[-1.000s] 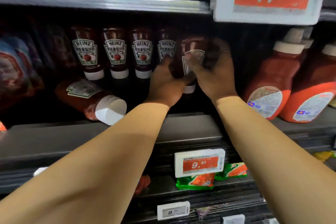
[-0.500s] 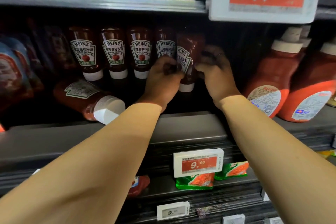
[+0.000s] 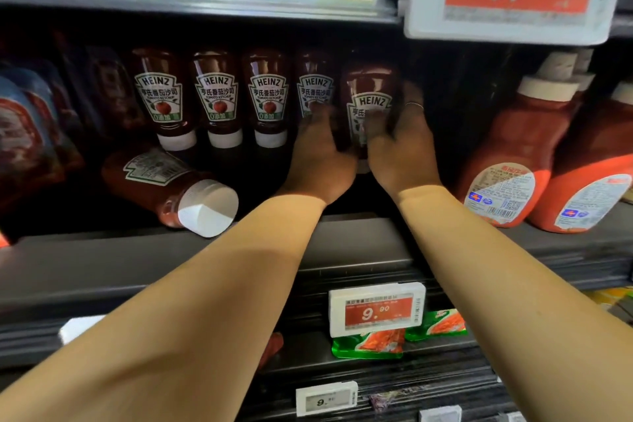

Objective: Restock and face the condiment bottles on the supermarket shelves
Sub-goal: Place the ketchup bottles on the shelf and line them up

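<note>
A Heinz bottle (image 3: pixel 371 110) is held cap-down at the right end of a row of four (image 3: pixel 219 96) on the shelf (image 3: pixel 342 243), its label turned outward. It is gripped from both sides: the left hand (image 3: pixel 320 156) is curled round its left flank, the right hand (image 3: pixel 400 147) round its right, though the fingertips are blurred. A fallen bottle (image 3: pixel 168 185) lies on its side before the row, cap toward the shelf lip. Risks are judged as follows: the neighbour may be knocked by the left knuckles as the bottle is set down; an inverted bottle released off-square may topple; the fallen one may be rolled off the edge if brushed by a forearm.
</note>
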Action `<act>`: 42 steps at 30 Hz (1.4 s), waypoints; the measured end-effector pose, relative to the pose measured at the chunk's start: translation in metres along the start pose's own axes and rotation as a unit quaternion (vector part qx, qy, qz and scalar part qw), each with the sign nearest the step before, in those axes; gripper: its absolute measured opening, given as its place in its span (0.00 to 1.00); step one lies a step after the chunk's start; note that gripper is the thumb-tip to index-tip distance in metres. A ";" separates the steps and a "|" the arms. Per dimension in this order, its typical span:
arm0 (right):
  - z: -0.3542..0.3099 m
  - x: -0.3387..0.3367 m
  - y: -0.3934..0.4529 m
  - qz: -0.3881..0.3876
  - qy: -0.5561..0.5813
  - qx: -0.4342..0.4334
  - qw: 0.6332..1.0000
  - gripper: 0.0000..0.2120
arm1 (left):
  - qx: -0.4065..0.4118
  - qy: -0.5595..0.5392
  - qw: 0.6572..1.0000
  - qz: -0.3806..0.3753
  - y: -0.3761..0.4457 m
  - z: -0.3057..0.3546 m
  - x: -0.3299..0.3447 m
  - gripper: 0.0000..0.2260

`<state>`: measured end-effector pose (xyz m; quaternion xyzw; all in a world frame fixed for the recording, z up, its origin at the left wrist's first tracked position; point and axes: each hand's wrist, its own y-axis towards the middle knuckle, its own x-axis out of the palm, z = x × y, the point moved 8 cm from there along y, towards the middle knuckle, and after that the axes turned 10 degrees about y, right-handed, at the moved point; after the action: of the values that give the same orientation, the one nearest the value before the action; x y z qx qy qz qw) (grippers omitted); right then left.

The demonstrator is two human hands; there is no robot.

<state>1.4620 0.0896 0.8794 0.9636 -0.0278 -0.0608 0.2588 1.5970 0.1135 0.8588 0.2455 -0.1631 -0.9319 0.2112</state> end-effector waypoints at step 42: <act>0.023 0.002 0.027 0.013 -0.091 0.025 0.995 0.32 | -0.044 0.236 0.969 -0.065 -0.008 0.010 -0.010 0.09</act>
<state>1.4608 0.0552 0.8731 0.9598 -0.0652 -0.1445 0.2315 1.5974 0.1270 0.8675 0.4592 -0.0511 -0.8655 0.1932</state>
